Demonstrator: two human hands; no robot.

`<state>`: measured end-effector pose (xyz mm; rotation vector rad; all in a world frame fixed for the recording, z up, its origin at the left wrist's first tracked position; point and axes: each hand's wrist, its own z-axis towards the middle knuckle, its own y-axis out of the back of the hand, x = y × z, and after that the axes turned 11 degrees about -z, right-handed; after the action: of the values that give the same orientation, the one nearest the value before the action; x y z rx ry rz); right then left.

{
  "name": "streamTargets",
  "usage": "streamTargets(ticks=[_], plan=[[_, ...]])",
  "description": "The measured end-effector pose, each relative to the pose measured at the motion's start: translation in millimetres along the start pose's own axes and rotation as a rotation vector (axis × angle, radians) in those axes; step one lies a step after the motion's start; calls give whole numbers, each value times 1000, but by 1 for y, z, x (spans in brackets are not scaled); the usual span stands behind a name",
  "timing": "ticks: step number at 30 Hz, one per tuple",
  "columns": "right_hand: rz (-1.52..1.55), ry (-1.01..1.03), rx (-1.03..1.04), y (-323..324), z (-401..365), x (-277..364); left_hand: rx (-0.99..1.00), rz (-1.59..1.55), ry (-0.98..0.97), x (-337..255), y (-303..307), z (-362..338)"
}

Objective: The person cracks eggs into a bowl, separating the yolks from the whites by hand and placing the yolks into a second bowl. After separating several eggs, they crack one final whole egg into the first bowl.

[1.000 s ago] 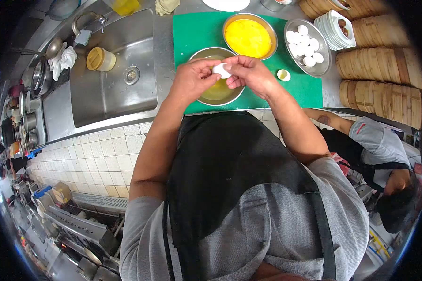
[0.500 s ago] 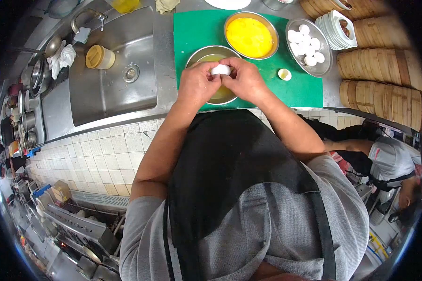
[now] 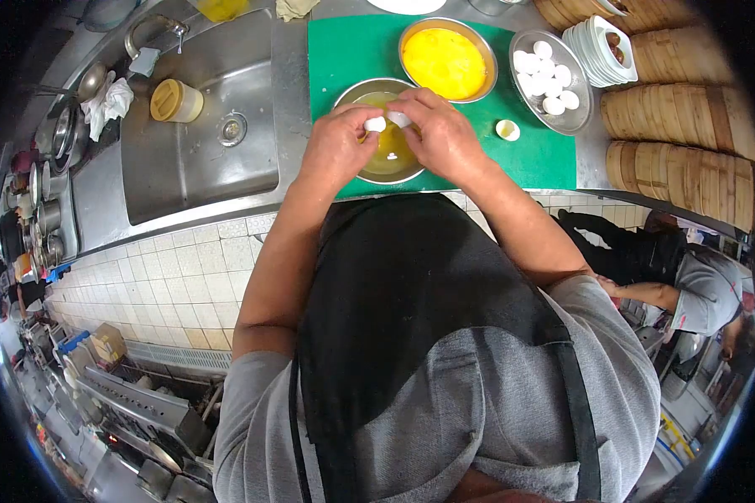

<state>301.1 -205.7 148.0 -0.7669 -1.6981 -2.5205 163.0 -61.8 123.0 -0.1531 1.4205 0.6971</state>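
Observation:
My left hand [image 3: 335, 147] and my right hand [image 3: 445, 138] hold the two halves of a cracked white egg [image 3: 376, 124] apart over a steel bowl [image 3: 350, 90] of clear yellowish liquid. The bowl stands on a green cutting board [image 3: 537, 155]. Behind it a second steel bowl [image 3: 447, 59] holds bright yellow yolk. To its right a steel dish [image 3: 552, 82] holds several whole white eggs. A small half shell [image 3: 506, 130] lies on the board to the right of my right hand.
A steel sink [image 3: 201, 126] with a yellow-lidded tub [image 3: 174, 101] lies left of the board. Stacked bamboo steamers [image 3: 679, 117] and white dishes [image 3: 600, 50] stand at the right. Another person [image 3: 688, 277] bends low at the right. Pots line the far left.
The egg was whole between my fingers; now its shell is pulled apart into two halves over the bowl. The person at the right has moved lower.

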Motion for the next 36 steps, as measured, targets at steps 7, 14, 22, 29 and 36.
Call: streamTargets(ticks=[7,14,22,29,36], plan=[[-125,120,-149,36,5,15,-90,30,-82,-37,26,-2],[427,-219,-141,20,-5,-1,-272,-3,-112,-28,22,-11],[1444,-732,172,21,-15,10,-191,94,-283,-40,2,-7],[1549,-712,137,22,-30,0,-40,104,-362,-47,-25,-8],[779,-772,13,43,-58,-44,-81,29,-195,-31,-7,-15]])
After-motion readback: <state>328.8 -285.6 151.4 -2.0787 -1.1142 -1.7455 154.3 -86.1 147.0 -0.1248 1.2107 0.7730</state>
